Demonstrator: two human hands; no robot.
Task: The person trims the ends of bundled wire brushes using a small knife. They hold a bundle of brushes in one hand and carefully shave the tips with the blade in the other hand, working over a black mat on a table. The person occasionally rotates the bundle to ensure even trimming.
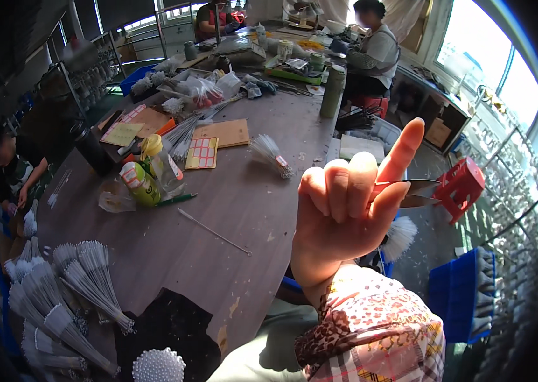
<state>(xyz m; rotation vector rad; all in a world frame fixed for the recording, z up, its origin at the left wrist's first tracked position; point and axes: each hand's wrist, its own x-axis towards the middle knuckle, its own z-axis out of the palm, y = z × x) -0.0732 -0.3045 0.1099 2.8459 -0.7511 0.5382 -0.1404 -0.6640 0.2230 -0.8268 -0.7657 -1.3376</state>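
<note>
My right hand (339,210) is raised over the table's right edge, palm toward me. Its index finger points up and the other fingers curl in. Between thumb and fingers it holds small scissors (418,193), their two dark blades spread and pointing right, with a bit of red near the grip. My left hand is out of view. At the bottom edge, a dome of white pearl-like beads (159,366) shows against a black cloth (167,325). Left of it lie several bundles of thin white stems (94,280). A single thin stem (215,232) lies alone mid-table.
A bottle with a yellow cap (152,146), a green package (140,184), a black flask (90,149) and cardboard (221,132) stand or lie farther back. A tall green thermos (332,92) stands near the far edge. A red stool (460,188) and blue crate (461,296) are right. Other people sit around.
</note>
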